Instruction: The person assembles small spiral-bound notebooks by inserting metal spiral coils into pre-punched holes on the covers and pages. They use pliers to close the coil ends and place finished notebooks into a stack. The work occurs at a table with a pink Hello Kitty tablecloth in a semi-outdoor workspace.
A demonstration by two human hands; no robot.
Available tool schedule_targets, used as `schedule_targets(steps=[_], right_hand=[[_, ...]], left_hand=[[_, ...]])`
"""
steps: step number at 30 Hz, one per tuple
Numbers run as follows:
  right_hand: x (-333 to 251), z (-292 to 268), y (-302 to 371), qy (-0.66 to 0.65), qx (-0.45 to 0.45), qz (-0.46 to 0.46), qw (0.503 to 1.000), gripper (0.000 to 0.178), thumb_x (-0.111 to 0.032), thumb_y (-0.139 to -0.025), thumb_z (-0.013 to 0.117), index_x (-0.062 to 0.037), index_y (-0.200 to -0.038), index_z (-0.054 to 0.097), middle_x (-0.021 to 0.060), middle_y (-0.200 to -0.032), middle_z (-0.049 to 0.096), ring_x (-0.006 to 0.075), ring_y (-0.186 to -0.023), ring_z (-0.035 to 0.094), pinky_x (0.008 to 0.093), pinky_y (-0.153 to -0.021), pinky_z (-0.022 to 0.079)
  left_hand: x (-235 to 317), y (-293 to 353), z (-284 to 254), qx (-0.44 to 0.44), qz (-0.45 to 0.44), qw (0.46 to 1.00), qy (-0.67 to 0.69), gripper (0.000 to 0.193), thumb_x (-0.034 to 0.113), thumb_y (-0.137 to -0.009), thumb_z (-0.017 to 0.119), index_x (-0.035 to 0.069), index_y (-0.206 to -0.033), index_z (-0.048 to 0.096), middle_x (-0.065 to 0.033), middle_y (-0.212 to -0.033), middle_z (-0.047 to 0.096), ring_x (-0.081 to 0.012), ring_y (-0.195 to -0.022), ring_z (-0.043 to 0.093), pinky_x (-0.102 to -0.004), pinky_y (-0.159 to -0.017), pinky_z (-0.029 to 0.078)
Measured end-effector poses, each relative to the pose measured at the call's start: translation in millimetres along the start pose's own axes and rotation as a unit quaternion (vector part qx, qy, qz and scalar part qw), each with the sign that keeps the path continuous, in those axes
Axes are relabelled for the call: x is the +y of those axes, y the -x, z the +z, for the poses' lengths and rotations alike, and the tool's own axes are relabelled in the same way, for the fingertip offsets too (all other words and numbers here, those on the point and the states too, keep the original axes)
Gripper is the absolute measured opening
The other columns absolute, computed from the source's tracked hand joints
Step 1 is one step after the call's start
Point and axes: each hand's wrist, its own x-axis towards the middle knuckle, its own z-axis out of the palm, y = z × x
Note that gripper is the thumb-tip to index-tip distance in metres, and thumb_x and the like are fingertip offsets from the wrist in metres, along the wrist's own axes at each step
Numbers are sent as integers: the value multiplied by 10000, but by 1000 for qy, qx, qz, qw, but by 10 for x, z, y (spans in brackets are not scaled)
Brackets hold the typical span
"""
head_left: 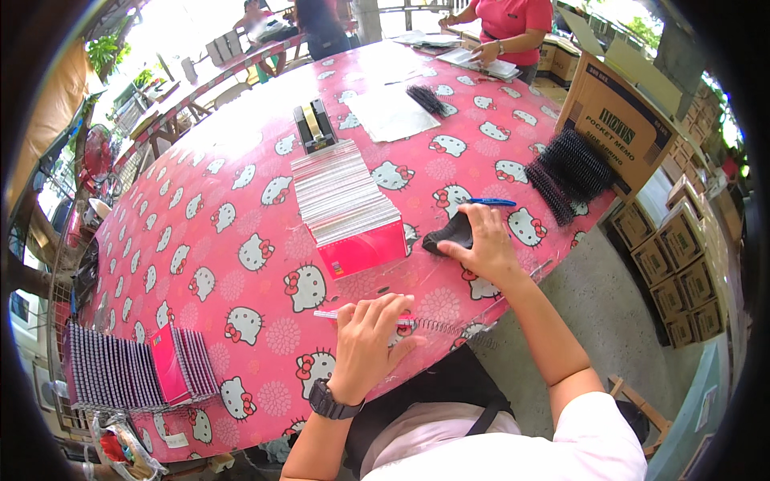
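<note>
My left hand (369, 341) is closed on a thin pink-covered notepad (322, 314) near the table's front edge. A spiral wire coil (437, 325) stretches to the right from the notepad's edge. My right hand (485, 244) has its fingers curled round a small black object (446, 236) on the table, whose kind I cannot make out. Just beyond those fingers lies a blue pen (491, 202). A long row of unbound notepads (345, 192), a pink cover at its near end, stands between my hands and the tape dispenser (314, 128).
Spiral-bound notebooks (120, 369) stand in a row at the near left. Black coils (569, 172) are heaped at the right, beside an open cardboard box (613, 128). White sheets (389, 112) lie farther back. A co-worker (513, 32) handles papers across the pink patterned table (249, 297).
</note>
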Motion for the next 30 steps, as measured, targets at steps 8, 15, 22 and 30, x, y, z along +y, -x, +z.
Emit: schedule_targets(steps=[8, 15, 22, 30], right_hand=[[115, 299, -32, 77, 35, -31, 996, 663, -526, -667, 754, -84, -1121, 559, 239, -1226, 460, 386, -1109, 457, 490, -905, 405], [-71, -25, 120, -365, -202, -36, 908, 555, -512, -789, 686, -69, -1118, 626, 142, -1101, 600, 309, -1107, 509, 441, -946, 392], [-326, 41, 459, -497, -387, -49, 775, 478, -462, -829, 644, -54, -1077, 668, 115, -1135, 613, 238, -1134, 515, 370, -966, 375], [-419, 82, 380, -290, -266, -113, 913, 555, -542, -798, 648, -13, -967, 652, 126, -907, 622, 248, -903, 565, 352, -801, 432]], left_hand=[[-73, 44, -32, -48, 20, 998, -18, 178, 239, -790, 684, 128, -919, 632, 4, -869, 664, -192, -831, 597, -386, -881, 345], [-74, 59, -116, -17, 9, 998, -67, 233, 301, -728, 742, 166, -890, 644, 46, -821, 644, -163, -855, 580, -475, -976, 234], [-260, 248, -141, -47, 30, 997, -46, 149, 182, -727, 749, 129, -847, 679, 16, -773, 651, -143, -757, 576, -382, -879, 354], [-224, 331, -155, -21, -11, 999, 23, 460, 216, -720, 781, 62, -1119, 612, -98, -922, 649, -283, -841, 612, -385, -751, 488]])
